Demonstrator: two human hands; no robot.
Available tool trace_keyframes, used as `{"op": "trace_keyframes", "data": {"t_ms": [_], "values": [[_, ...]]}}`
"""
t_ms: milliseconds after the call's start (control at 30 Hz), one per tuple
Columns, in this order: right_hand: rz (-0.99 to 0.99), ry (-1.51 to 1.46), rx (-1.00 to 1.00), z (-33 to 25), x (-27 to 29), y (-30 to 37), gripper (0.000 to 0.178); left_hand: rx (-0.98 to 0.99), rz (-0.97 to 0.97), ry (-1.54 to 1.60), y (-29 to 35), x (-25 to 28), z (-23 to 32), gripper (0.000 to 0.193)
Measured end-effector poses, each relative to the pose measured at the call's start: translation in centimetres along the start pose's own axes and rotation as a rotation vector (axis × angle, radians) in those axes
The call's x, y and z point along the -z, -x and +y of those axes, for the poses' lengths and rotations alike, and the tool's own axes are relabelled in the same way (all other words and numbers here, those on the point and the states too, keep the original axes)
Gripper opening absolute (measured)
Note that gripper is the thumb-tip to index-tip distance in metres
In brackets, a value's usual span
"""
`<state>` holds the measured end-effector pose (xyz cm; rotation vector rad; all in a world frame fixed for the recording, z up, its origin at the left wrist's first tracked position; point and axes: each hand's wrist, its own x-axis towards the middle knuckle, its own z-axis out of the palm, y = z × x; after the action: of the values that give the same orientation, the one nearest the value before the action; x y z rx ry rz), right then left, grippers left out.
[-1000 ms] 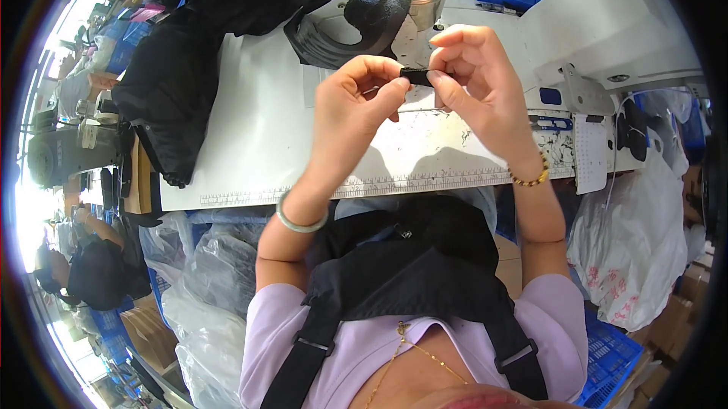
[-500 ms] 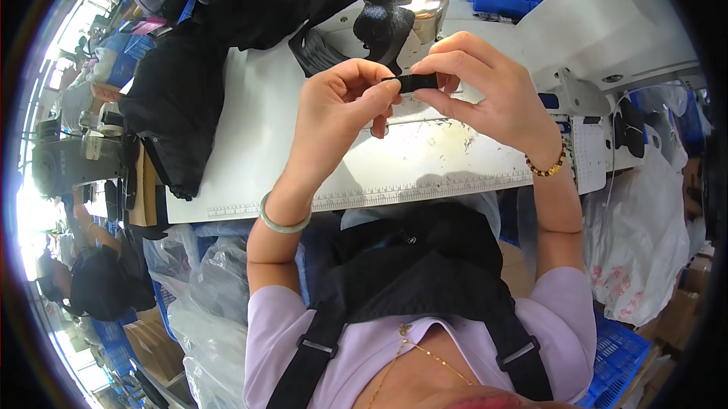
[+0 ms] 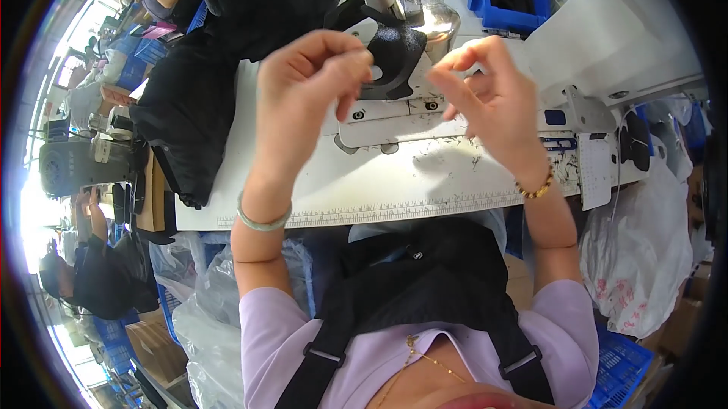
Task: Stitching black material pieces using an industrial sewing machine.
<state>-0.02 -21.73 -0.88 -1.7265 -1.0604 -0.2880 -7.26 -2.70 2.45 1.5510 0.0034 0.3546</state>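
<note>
Hovering over the desk point(image 3: 364, 189), your left hand point(image 3: 305, 89) and right hand point(image 3: 489, 98) stand apart, fingers curled; can't tell whether either pinches anything. Black cloth point(image 3: 402, 49) lies beneath the sewing machine point(image 3: 384, 1); a low left-hand brush could skew it.

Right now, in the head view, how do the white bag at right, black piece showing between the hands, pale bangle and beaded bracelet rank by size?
1. White bag
2. Black piece
3. Pale bangle and beaded bracelet: close; nearness to the camera makes ranking unsure
</note>
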Motion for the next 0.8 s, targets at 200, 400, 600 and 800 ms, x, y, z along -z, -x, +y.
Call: {"op": "trace_keyframes", "data": {"t_ms": [200,400,600,800], "values": [[0.202,-0.937,-0.468,-0.1,-4.1,-1.4,0.026,-0.028,0.035,-0.058,-3.4,0.1,0.1,0.016],[0.270,-0.721,-0.274,1.8,-4.7,-0.9,0.028,0.095,0.026,-0.077,-3.2,-0.3,-1.5,0.014],[0.306,-0.690,-0.215,2.7,-5.5,-0.4,0.027,0.171,0.085,0.069,-3.4,-0.4,-2.2,0.014],[0.322,-0.339,0.002,3.4,-5.5,-0.3,0.030,0.203,0.065,0.101,-3.7,-0.2,-2.1,0.013]]}}
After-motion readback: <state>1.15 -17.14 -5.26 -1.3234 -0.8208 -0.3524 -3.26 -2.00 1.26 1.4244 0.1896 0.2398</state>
